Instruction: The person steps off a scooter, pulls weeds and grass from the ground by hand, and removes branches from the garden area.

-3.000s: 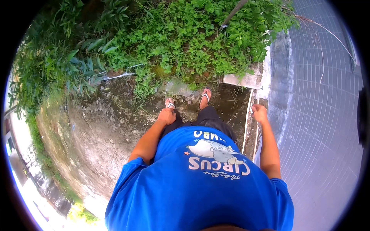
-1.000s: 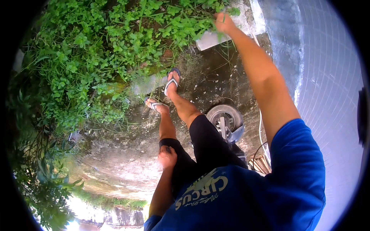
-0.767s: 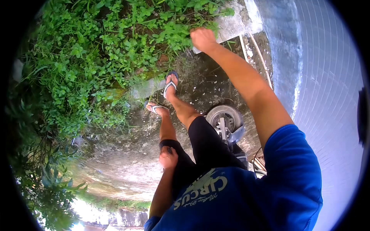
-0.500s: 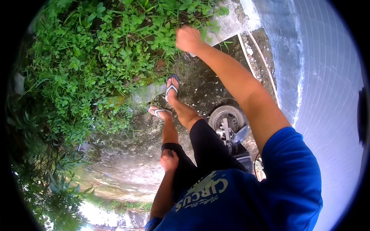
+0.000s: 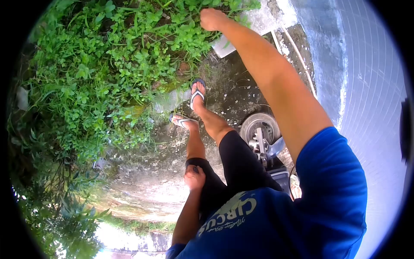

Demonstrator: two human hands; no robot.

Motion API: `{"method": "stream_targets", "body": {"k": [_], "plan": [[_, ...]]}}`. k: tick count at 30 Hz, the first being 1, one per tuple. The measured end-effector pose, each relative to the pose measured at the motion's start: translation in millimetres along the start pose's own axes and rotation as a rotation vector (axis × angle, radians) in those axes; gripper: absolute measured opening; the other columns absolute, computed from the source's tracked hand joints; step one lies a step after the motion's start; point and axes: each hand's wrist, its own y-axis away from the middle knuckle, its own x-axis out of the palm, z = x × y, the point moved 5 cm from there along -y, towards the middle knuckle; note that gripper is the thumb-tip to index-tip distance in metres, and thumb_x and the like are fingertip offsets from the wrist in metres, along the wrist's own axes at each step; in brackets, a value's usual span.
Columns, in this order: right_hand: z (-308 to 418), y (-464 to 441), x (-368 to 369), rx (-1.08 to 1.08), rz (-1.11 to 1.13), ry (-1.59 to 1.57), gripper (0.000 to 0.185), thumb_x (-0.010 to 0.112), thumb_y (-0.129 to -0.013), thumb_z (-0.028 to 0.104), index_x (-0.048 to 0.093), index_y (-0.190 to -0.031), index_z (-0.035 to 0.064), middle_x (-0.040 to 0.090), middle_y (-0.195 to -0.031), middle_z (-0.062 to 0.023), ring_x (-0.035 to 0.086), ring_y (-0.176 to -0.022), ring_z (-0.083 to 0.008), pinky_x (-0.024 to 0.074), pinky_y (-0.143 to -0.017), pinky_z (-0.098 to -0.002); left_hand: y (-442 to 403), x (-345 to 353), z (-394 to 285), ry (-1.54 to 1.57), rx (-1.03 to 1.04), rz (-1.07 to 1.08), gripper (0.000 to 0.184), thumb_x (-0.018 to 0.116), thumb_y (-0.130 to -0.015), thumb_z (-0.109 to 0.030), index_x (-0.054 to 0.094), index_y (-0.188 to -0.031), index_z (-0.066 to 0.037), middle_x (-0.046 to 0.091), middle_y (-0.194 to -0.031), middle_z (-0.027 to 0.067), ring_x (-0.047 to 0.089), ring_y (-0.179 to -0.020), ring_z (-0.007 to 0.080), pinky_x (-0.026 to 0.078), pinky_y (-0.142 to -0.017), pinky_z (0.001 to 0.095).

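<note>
Tangled, leafy weeds [image 5: 129, 56] back the right hand [image 5: 212, 19], grip balled; left hand's [image 5: 194, 178] grip unclear.

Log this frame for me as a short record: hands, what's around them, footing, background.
Right hand: curled, over the green plants; contents hidden (right hand)
Left hand: against the black shorts, a small dark thing showing at its fingers (left hand)
Footing: sandals on both feet, at the plants' edge
Nearby: wheel beside the right leg; pale concrete slab near the right forearm
</note>
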Motion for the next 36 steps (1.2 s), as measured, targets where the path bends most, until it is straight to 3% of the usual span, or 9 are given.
{"method": "stream_targets", "body": {"k": [5, 8, 9, 12, 16, 18, 21, 24, 36], "plan": [[-15.7, -25.7, 9.5, 0.007, -0.090, -0.058, 0.045, 0.061, -0.095, 0.035, 0.065, -0.125, 0.0022, 0.064, -0.129, -0.0221, 0.063, -0.117, -0.0393, 0.0533, -0.097, -0.0501, -4.1, 3.0, 0.7, 0.014, -0.066, 0.052, 0.023, 0.067, -0.083, -0.029, 0.067, -0.088, -0.006, 0.071, -0.092, 0.0218, 0.068, -0.084, 0.0446, 0.053, -0.077, 0.0559], [-11.9, -20.8, 11.9, 0.076, -0.176, -0.016, 0.045, 0.064, -0.092, 0.032, 0.065, -0.125, 0.0017, 0.065, -0.127, -0.0238, 0.063, -0.118, -0.0412, 0.0526, -0.098, -0.0508, -4.5, 3.3, 4.7, 0.031, -0.064, 0.058, 0.023, 0.067, -0.083, -0.029, 0.066, -0.088, -0.006, 0.071, -0.091, 0.0218, 0.068, -0.083, 0.0448, 0.053, -0.077, 0.0556], [-9.0, -20.7, 5.1, 0.017, -0.023, 0.045, 0.043, 0.066, -0.090, 0.026, 0.065, -0.124, 0.0007, 0.062, -0.133, -0.0222, 0.062, -0.121, -0.0388, 0.0516, -0.100, -0.0481, -4.4, 0.7, 3.7, 0.047, -0.088, 0.058, 0.022, 0.067, -0.083, -0.028, 0.066, -0.088, -0.006, 0.070, -0.090, 0.0226, 0.068, -0.084, 0.0446, 0.053, -0.077, 0.0554], [4.6, -10.4, -14.3, -0.259, -0.253, 0.163, 0.026, 0.057, -0.089, 0.017, 0.072, -0.100, -0.0025, 0.070, -0.099, -0.0239, 0.067, -0.092, -0.0414, 0.0530, -0.087, -0.0470, -5.7, 3.8, 9.2, 0.093, 0.034, -0.094, 0.016, 0.068, -0.081, -0.022, 0.066, -0.083, -0.006, 0.069, -0.081, 0.0227, 0.068, -0.072, 0.0434, 0.054, -0.068, 0.0537], [-51.2, -93.6, 12.7, -0.356, -0.163, 0.167, 0.024, 0.058, -0.085, 0.020, 0.076, -0.090, 0.0059, 0.072, -0.094, -0.0204, 0.068, -0.090, -0.0398, 0.0534, -0.083, -0.0499, -3.1, 5.2, 12.5, 0.072, -0.029, -0.062, 0.017, 0.068, -0.081, -0.023, 0.066, -0.083, -0.006, 0.069, -0.080, 0.0224, 0.068, -0.071, 0.0427, 0.054, -0.067, 0.0532], [-91.9, -139.3, 26.2, -0.547, -0.318, 0.554, 0.025, 0.056, -0.084, 0.020, 0.076, -0.085, 0.0057, 0.072, -0.090, -0.0197, 0.068, -0.088, -0.0389, 0.0529, -0.077, -0.0486, -7.9, 9.1, 12.7, 0.124, -0.084, -0.043, 0.018, 0.068, -0.081, -0.023, 0.067, -0.085, -0.005, 0.070, -0.082, 0.0226, 0.068, -0.075, 0.0436, 0.054, -0.070, 0.0538], [-111.1, -114.8, -4.6, 0.069, -0.374, -0.585, 0.023, 0.056, -0.083, 0.016, 0.076, -0.087, 0.0042, 0.071, -0.090, -0.0209, 0.068, -0.085, -0.0383, 0.0518, -0.073, -0.0474, -7.0, 12.6, 17.1, 0.152, -0.112, -0.046, 0.020, 0.069, -0.081, -0.024, 0.067, -0.085, -0.005, 0.070, -0.083, 0.0224, 0.068, -0.075, 0.0438, 0.054, -0.071, 0.0540], [-92.1, -126.2, -4.9, -0.046, -0.235, -0.199, 0.023, 0.058, -0.083, 0.016, 0.075, -0.092, 0.0033, 0.071, -0.094, -0.0212, 0.067, -0.086, -0.0380, 0.0515, -0.075, -0.0474, -3.3, 11.2, 17.6, 0.165, -0.126, -0.077, 0.020, 0.069, -0.081, -0.024, 0.066, -0.083, -0.004, 0.070, -0.081, 0.0219, 0.068, -0.073, 0.0436, 0.054, -0.069, 0.0536], [-30.1, -97.7, 23.4, 0.244, -0.297, -0.738, 0.027, 0.060, -0.090, 0.016, 0.066, -0.113, 0.0038, 0.065, -0.113, -0.0201, 0.063, -0.100, -0.0383, 0.0506, -0.081, -0.0497, -14.4, 11.4, 10.8, 0.220, -0.123, -0.158, 0.018, 0.070, -0.082, -0.022, 0.063, -0.079, -0.006, 0.066, -0.077, 0.0200, 0.066, -0.071, 0.0417, 0.052, -0.066, 0.0525]]}}
